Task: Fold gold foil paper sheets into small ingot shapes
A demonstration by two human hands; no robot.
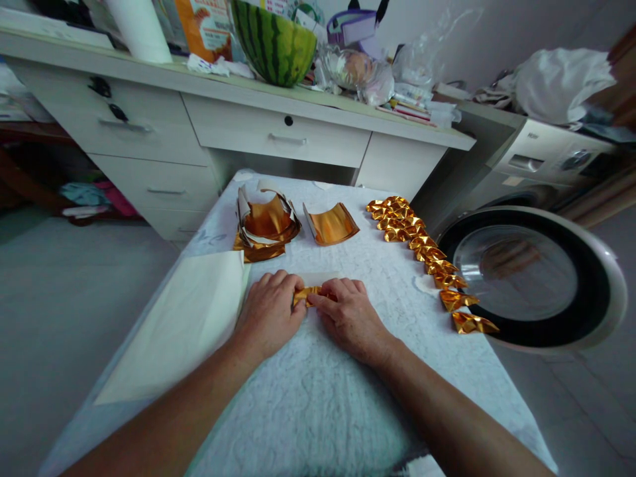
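Strip of gold paper (pixel 307 296) gripped at both ends

Head view: L hand (pixel 273 306) & R hand (pixel 354 315), fingers closed on strip's ends, nr middle of cloth-covered table (pixel 318 404). Curved gold sheet (pixel 334 225) just beyond; stack of curled sheets (pixel 268 220) to its L. Folded gold pcs (pixel 453 300) in row along R edge. Pale paper sheet (pixel 173 338) beside L wrist.
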